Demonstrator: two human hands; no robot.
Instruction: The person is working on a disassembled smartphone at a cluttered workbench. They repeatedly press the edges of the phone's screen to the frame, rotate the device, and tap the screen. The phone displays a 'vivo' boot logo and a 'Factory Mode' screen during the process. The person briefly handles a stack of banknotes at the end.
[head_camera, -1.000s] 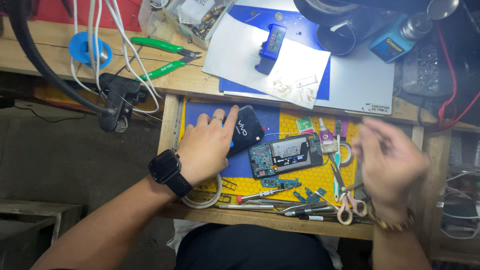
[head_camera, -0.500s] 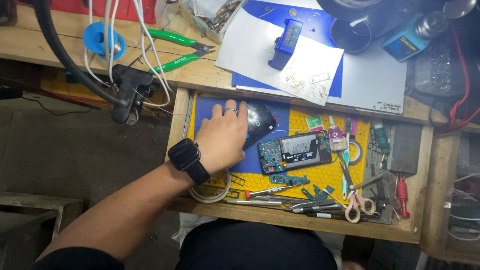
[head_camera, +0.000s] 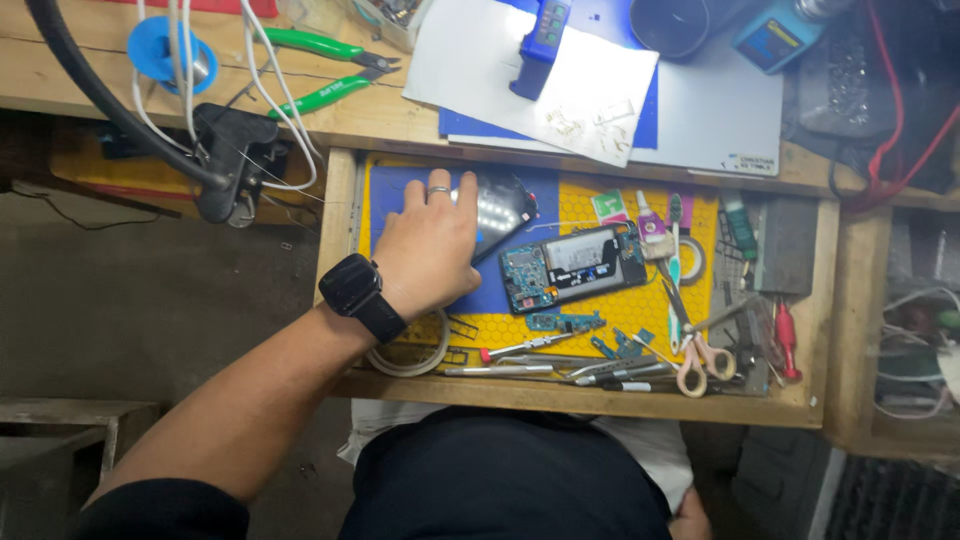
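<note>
Left hand (head_camera: 430, 240) lies flat, fingers spread, pressing the glossy black phone back cover (head_camera: 503, 212) on the blue mat — gripping nothing. Opened phone with exposed green circuit board (head_camera: 572, 266) just beside, unassembled; right hand unseen.

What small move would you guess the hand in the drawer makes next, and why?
Probably the left hand closes its fingers round the dark phone panel and lifts it. The hand lies flat across the panel's left part on the yellow mat, and the opened phone lies just beside it. The right hand is out of view.
</note>
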